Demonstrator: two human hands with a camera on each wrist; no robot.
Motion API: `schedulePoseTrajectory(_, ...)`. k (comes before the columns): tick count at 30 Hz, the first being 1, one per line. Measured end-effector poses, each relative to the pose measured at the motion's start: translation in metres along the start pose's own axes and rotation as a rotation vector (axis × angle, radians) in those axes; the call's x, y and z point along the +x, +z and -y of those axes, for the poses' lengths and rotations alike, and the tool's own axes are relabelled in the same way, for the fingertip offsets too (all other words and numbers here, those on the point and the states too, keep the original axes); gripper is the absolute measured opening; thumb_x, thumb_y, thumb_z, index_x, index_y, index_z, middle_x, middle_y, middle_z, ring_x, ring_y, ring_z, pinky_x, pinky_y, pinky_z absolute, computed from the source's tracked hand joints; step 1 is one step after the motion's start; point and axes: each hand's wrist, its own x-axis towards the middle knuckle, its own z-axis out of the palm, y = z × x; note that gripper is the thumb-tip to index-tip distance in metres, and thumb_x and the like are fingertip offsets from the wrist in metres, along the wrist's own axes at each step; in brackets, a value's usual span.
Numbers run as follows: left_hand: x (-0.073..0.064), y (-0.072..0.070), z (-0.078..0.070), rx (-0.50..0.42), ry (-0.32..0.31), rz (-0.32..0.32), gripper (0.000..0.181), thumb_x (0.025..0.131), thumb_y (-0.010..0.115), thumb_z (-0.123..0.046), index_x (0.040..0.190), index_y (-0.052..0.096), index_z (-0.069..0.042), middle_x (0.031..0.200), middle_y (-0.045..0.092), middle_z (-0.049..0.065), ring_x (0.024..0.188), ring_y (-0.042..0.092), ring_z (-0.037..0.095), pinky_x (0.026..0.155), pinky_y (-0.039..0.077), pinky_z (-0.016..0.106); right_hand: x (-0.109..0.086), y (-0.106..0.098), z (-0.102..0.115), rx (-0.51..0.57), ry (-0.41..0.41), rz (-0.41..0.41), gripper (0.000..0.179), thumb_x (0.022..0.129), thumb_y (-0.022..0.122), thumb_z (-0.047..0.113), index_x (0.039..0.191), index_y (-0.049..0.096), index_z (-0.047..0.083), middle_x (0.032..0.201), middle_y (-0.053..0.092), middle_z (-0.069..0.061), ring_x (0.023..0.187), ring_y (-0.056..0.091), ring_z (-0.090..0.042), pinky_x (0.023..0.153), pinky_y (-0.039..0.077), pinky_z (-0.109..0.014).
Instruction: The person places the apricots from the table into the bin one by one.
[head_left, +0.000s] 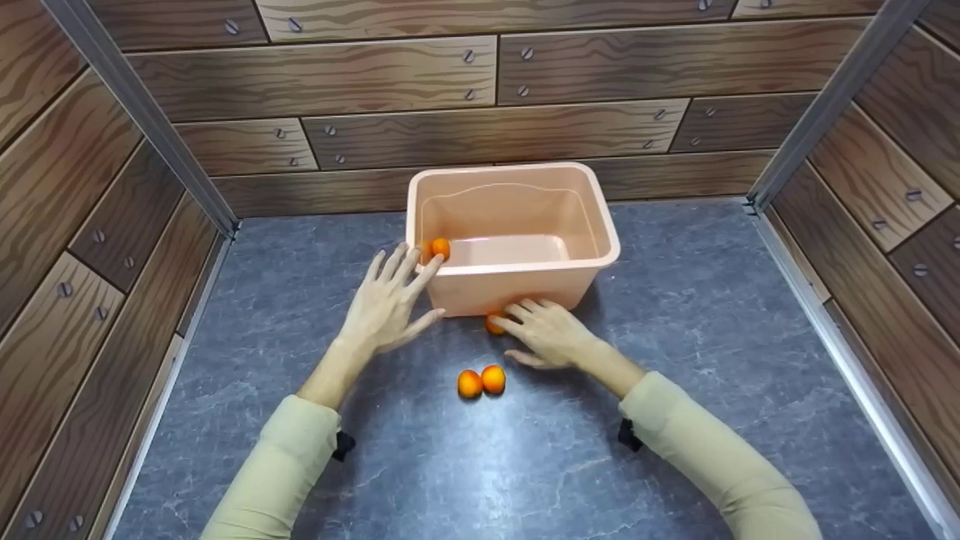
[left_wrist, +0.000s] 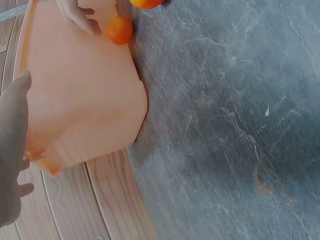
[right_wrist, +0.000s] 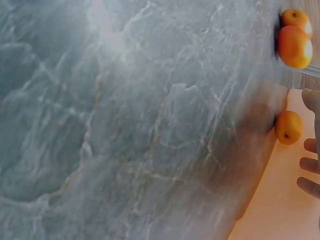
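Note:
A pink plastic tub (head_left: 517,289) stands before the back wall. My left hand (head_left: 382,304), fingers spread, is at its front left corner. Just past those fingertips, a small orange (head_left: 441,247) lies inside the tub; the orange patch beside it could be another fruit or a reflection. My right hand (head_left: 551,334) reaches to the tub's front, its fingers beside and partly over a small orange (head_left: 495,323) on the floor. In the right wrist view, the fingers (right_wrist: 310,164) appear apart from that orange (right_wrist: 288,127). Two more oranges (head_left: 470,384) sit side by side nearer me.
Wood-patterned panels (head_left: 405,75) form the back and side walls, with grey metal strips (head_left: 150,105) at the corners. The floor (head_left: 300,247) is dark blue-grey with a marbled pattern. A small black object (head_left: 343,445) shows under each sleeve.

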Motion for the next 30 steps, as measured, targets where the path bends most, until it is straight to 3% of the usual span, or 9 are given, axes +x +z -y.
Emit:
schedulePoseTrajectory(7,0.0,0.0,0.0,-0.008,0.002,0.002,0.081,0.101,0.052,-0.067,0.168,0.028,-0.027,0.168,0.042,0.016,0.159,0.035,0.039,0.127,0.033,0.061,0.005,0.007,0.002,-0.011,0.008,0.042,0.058,0.099,0.064,0.052,0.147,0.058,0.02,0.135,0.067,-0.005,0.121,0.063,-0.028,0.1,0.056,-0.043)
schedulePoseTrajectory(30,-0.001,0.001,0.0,0.013,0.005,-0.02,0.082,0.101,0.051,-0.068,0.168,0.03,-0.027,0.167,0.043,0.016,0.158,0.037,0.038,0.126,0.036,0.06,0.01,0.018,0.012,-0.053,-0.045,0.032,0.045,0.099,0.069,0.045,0.139,0.064,0.026,0.119,0.072,-0.001,0.111,0.067,-0.025,0.093,0.058,-0.038)
